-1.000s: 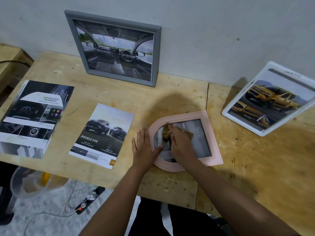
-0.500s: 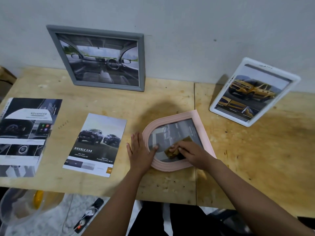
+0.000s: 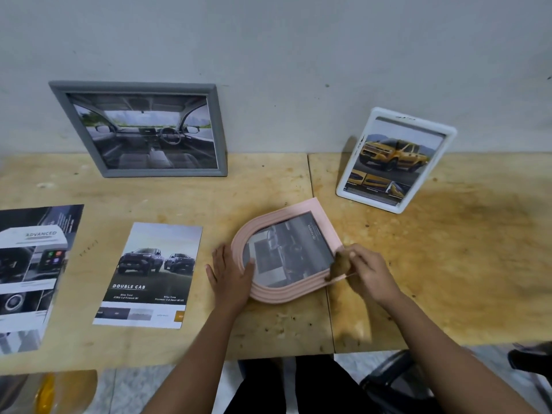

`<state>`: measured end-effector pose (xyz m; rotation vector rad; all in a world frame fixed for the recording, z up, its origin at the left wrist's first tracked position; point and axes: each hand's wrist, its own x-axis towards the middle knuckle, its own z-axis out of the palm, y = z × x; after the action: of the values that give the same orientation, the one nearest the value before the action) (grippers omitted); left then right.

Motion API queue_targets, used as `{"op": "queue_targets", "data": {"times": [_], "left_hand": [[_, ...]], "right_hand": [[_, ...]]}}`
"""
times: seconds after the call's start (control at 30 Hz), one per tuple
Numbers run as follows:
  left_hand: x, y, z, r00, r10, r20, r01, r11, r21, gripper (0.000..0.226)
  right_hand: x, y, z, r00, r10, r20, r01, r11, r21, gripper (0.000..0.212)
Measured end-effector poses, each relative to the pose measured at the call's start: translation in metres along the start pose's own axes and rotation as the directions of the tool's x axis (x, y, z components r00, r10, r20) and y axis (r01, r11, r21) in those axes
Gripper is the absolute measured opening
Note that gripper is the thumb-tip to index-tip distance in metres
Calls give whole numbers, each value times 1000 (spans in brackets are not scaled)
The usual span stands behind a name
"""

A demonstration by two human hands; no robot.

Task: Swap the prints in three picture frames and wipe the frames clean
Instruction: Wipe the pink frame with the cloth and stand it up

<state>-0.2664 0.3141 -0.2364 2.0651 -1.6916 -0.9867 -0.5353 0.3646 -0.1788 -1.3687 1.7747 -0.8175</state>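
A pink arched frame [image 3: 277, 292] lies flat on the wooden table [image 3: 448, 264] with a dark car print behind its glass. My left hand [image 3: 228, 271] rests flat on its left rim, fingers spread, thumb on the glass. My right hand [image 3: 366, 271] pinches a small brown cloth [image 3: 340, 265] at the frame's right edge. A grey frame [image 3: 139, 130] with a car-interior print leans on the wall at back left. A white frame [image 3: 394, 159] with a yellow pickup print stands at back right.
Two loose prints lie on the table's left side: a "Double Cab" sheet [image 3: 149, 274] and an "Advanced" sheet [image 3: 30, 264] at the far left edge. A chair [image 3: 397, 380] and my legs are below the front edge. A clear container [image 3: 44, 392] sits at the lower left.
My right hand has swept the cloth from the upper left of the glass, down across it, to the frame's right edge. The left hand has stayed on the left rim. The camera view shifted.
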Motion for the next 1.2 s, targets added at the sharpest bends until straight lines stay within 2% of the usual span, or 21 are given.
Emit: {"op": "queue_targets", "data": {"times": [0.03, 0.1, 0.17, 0.23, 0.3, 0.4, 0.57, 0.63, 0.7, 0.87, 0.93, 1.0, 1.03, 1.1, 1.13, 1.2], "left_hand": [[0, 1, -1, 1000, -7, -13, 7, 1000, -30, 67], [-1, 1, -3, 999, -10, -33, 8, 998, -67, 62], [-3, 0, -6, 999, -17, -44, 14, 998, -66, 63], [-8, -3, -6, 998, -16, -68, 13, 999, -50, 64], [-18, -5, -3, 996, 0, -90, -5, 999, -48, 66], [-29, -2, 1, 995, -39, -97, 24, 989, -144, 73], [-24, 10, -2, 988, -67, -142, 22, 955, -296, 59], [-26, 16, -8, 987, -82, -137, 13, 897, -442, 56], [-27, 24, -15, 986, -118, -117, 28, 814, -580, 52], [-12, 40, -29, 940, -265, -217, 22, 677, -736, 39], [-1, 46, -36, 919, -346, -191, 53, 585, -809, 36], [11, 50, -43, 925, -353, -142, 69, 523, -850, 30], [15, 51, -47, 936, -333, -116, 71, 499, -864, 26], [19, 58, -55, 957, -280, -75, 62, 454, -889, 19], [21, 62, -59, 964, -256, -68, 54, 438, -897, 15], [22, 70, -68, 976, -207, -68, 28, 428, -904, 11]], "right_hand": [[-2, -1, -3, 988, 56, -142, -44, 995, 87, 27], [-2, 1, -10, 917, 111, -382, -69, 990, 121, 23], [0, 1, -13, 846, 146, -512, -101, 988, 115, 24], [5, -1, -12, 806, 176, -566, -123, 984, 131, 27], [12, -7, -4, 817, 155, -555, -107, 987, 117, 29], [27, -15, 13, 869, 106, -483, -84, 994, 68, 30], [37, -18, 41, 962, 98, -256, -111, 993, -34, 33], [32, -12, 50, 984, 44, -174, -76, 981, -180, 35], [24, -8, 53, 988, -1, -154, -36, 971, -238, 36], [9, -5, 44, 988, -97, -122, 70, 976, -206, 31], [3, -6, 40, 991, -102, -84, 86, 982, -167, 29], [0, -7, 34, 998, -27, -49, 26, 999, -29, 27], [1, -9, 32, 998, 26, -59, -22, 998, 66, 28], [4, -15, 28, 977, 120, -178, -80, 973, 217, 27], [7, -18, 25, 950, 152, -272, -84, 966, 246, 26], [10, -22, 19, 875, 183, -447, -105, 975, 195, 25]]}}
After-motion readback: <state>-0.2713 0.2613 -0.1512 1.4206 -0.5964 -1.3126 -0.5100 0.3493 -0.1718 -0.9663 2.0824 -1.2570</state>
